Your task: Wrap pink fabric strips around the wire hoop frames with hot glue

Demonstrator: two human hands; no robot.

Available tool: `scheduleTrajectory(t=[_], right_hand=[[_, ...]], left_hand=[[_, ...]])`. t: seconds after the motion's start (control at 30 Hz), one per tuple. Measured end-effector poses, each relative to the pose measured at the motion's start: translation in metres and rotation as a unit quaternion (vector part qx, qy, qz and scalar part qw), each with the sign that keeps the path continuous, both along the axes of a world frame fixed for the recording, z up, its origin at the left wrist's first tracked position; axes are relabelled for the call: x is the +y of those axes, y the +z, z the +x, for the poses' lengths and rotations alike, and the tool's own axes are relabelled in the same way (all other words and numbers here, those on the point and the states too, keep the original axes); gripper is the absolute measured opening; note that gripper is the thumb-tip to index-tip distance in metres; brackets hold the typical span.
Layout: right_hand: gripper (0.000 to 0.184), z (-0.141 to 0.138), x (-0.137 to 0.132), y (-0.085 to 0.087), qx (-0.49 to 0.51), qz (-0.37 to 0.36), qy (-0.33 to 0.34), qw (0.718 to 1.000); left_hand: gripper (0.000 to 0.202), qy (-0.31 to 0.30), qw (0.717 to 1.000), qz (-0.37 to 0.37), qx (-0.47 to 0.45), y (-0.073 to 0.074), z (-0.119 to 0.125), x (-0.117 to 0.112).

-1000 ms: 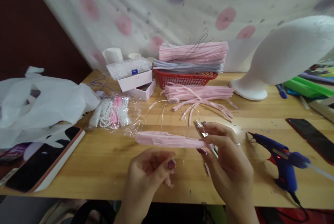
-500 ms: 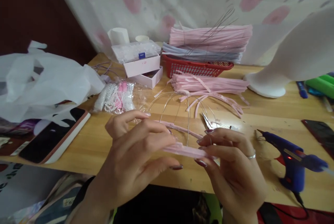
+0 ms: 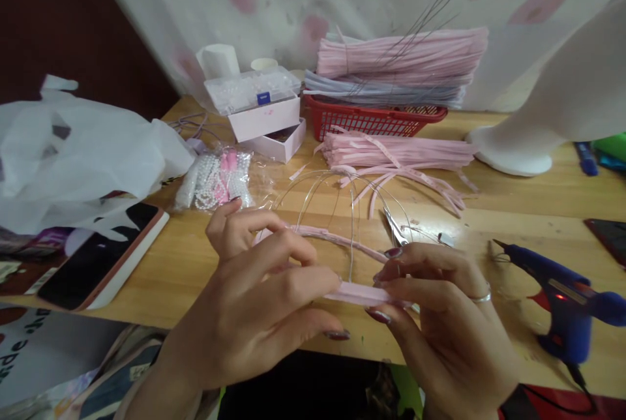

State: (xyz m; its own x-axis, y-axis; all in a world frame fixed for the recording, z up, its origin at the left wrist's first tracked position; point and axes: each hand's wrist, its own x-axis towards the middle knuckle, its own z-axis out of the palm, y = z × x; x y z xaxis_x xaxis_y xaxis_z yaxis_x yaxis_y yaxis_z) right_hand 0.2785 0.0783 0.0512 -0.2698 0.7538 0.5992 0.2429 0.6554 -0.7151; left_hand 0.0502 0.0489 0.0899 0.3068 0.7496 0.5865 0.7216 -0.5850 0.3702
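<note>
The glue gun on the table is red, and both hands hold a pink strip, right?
No, the glue gun is blue, not red, as the head view shows. The left hand and right hand do hold the pink strip.

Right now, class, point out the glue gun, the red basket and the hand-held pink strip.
glue gun (image 3: pixel 567 332), head view, blue handle.
red basket (image 3: pixel 372 122), head view, front wall.
pink strip (image 3: pixel 359 293), head view, its bare middle.

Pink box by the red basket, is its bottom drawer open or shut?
Open: the drawer sticks out from under the pink box, showing its inside.
</note>
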Motion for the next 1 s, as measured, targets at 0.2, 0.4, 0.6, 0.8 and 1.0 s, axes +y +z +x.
scheduleTrajectory(t=[0.2, 0.4, 0.6, 0.8, 1.0], right_hand=[[0.024, -0.001, -0.001, 0.002, -0.004, 0.009, 0.002, 1.0], [0.023, -0.001, -0.001, 0.003, -0.013, 0.011, 0.009, 1.0], [0.018, -0.001, 0.001, 0.004, -0.035, 0.025, 0.015, 0.999], [0.02, -0.002, 0.001, 0.007, -0.039, 0.047, 0.025, 0.998], [0.016, -0.002, 0.0, 0.005, -0.038, 0.037, 0.024, 0.998]], left_hand=[[0.027, -0.004, 1.0, -0.006, -0.002, 0.0, -0.002, -0.001], [0.026, -0.013, 1.0, -0.006, 0.016, 0.001, -0.003, -0.001], [0.023, 0.011, 1.0, -0.009, 0.012, 0.003, 0.002, -0.005], [0.026, 0.053, 0.998, -0.017, -0.004, 0.007, 0.009, -0.009], [0.024, 0.06, 0.998, -0.01, 0.001, 0.009, 0.009, -0.009]])
